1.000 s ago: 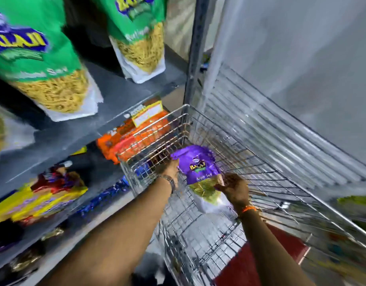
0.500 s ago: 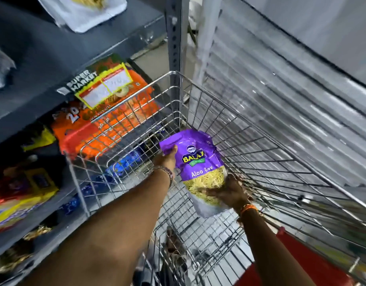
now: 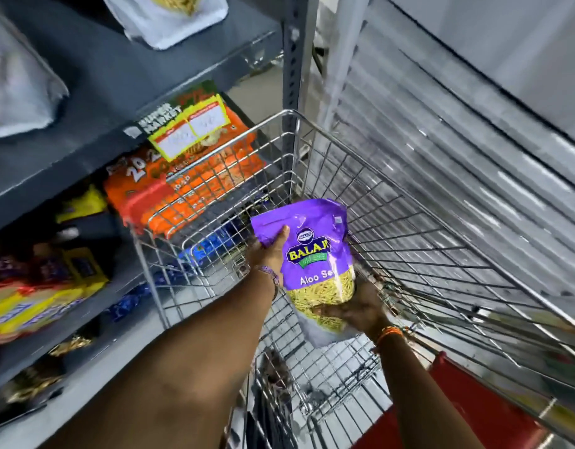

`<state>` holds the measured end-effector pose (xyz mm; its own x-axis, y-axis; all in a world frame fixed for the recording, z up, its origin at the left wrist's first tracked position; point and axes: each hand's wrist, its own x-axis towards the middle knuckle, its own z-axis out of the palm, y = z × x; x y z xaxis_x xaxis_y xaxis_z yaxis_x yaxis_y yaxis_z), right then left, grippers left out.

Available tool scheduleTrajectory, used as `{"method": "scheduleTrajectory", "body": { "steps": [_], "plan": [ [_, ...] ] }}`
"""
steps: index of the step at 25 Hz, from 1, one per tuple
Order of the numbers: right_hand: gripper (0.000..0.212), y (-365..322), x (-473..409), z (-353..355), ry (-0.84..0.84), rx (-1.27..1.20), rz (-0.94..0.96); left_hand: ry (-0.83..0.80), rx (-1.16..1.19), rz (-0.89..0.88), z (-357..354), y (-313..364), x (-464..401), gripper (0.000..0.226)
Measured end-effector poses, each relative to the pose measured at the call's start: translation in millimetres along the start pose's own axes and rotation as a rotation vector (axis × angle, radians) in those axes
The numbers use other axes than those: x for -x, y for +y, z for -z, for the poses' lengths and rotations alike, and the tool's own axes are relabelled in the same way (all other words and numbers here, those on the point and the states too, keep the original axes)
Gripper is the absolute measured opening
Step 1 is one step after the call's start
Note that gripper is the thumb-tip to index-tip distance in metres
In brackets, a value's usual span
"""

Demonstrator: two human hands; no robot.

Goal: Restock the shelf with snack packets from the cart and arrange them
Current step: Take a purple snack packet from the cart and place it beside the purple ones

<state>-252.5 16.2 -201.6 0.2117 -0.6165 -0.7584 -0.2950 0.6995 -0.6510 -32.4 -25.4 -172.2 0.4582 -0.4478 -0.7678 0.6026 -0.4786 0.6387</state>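
Packet (image 3: 315, 257), purple, sits between both hands inside the cart (image 3: 409, 241): left hand (image 3: 271, 251) grips its edge at 9 o'clock, right hand (image 3: 354, 311) clasps its bottom at 5 o'clock.

A purple packet (image 3: 315, 254) with yellow lettering and a clear lower window is seen; orange packs (image 3: 185, 192) are shown beside a silver wire cart (image 3: 409, 222) and grey shelf (image 3: 117, 92).

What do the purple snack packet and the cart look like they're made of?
The purple snack packet looks like thin glossy plastic film: it crinkles, catches glare, and a clear lower window shows yellow strands inside. The cart appears to be bright plated steel wire, a welded grid with shiny highlights. Both hands hold the packet.
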Motion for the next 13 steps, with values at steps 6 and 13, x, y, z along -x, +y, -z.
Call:
{"method": "scheduleTrajectory", "body": {
  "steps": [6, 13],
  "plan": [
    [0.09, -75.0, 109.0, -41.7, -0.029, 0.094, 0.173, -0.034, 0.015, -0.073, 29.6, 74.6, 83.7, 0.023],
    [0.06, -182.8, 207.0, -74.7, 0.034, 0.197, 0.448, -0.252, 0.239, -0.131, 86.6, 192.0, 185.4, 0.052]
  ]
}}
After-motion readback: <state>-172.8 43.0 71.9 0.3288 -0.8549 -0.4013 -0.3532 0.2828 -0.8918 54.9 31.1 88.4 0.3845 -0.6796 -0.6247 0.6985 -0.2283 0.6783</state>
